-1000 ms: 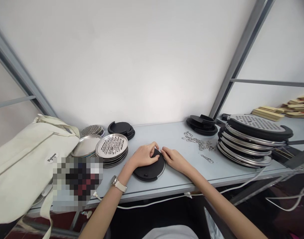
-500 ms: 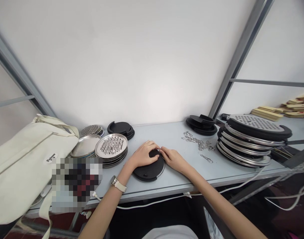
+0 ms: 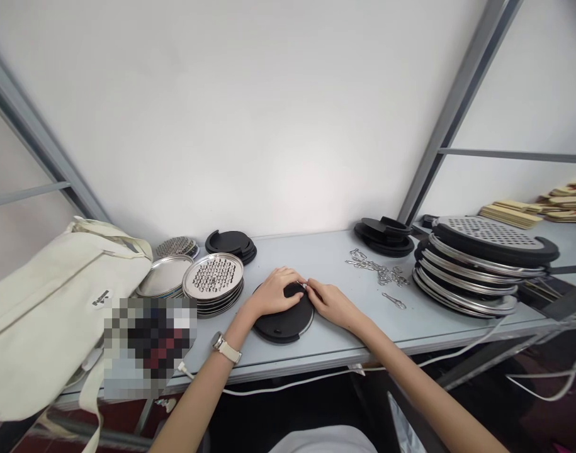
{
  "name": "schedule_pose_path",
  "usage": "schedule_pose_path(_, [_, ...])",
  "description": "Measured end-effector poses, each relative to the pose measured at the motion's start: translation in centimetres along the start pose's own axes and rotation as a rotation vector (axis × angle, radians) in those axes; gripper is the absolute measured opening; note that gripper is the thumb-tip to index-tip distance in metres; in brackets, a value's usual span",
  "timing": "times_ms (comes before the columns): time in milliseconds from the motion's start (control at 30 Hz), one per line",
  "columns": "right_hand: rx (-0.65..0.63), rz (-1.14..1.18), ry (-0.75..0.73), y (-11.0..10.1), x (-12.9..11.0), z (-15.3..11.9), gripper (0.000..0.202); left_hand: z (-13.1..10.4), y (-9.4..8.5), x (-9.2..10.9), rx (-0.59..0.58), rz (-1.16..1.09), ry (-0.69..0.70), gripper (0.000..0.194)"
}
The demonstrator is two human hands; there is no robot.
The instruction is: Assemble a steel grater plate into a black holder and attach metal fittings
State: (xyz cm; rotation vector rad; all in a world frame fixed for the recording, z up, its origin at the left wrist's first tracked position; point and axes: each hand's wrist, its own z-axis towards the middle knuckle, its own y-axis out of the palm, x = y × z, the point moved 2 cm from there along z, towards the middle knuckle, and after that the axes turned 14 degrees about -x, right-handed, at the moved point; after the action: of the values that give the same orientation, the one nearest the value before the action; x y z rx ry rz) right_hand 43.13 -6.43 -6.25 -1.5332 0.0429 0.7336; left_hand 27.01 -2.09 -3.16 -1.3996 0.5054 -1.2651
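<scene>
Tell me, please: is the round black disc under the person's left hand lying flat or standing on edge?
Lying flat. The disc shows its broad black face upward on the pale grey table, beneath the left hand.

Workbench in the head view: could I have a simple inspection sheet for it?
Surface: grey-blue tabletop, holding stacks and loose pieces.
Job's things: black disc, lying flat; pile of metal clips to its right; stack of round metal plates to its left.
Clutter: cream bag at the left end.
Grip: left hand on the disc; right hand at a small shiny piece, too tiny to identify.
Cables: white cable drooping below the front edge.
Surroundings: white wall, grey metal frame.
</scene>
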Motion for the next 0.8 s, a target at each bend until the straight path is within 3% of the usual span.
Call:
schedule_pose_path(267, [0.011,0.049,0.013,-0.29,-0.09,-0.07,0.025,-0.16,-0.06,0.18,0.036,-0.062,-0.033,0.034])
schedule_pose_path(500, [0.023,0.058,0.042,-0.34,-0.19,-0.01,0.026,-0.16,0.19,-0.17,0.03,-0.123,-0.084,0.031])
schedule_pose_path(800, [-0.003,0.014,0.047,-0.21,0.03,0.06,0.028,-0.13,-0.05,0.46,-0.018,-0.235,-0.023,0.033])
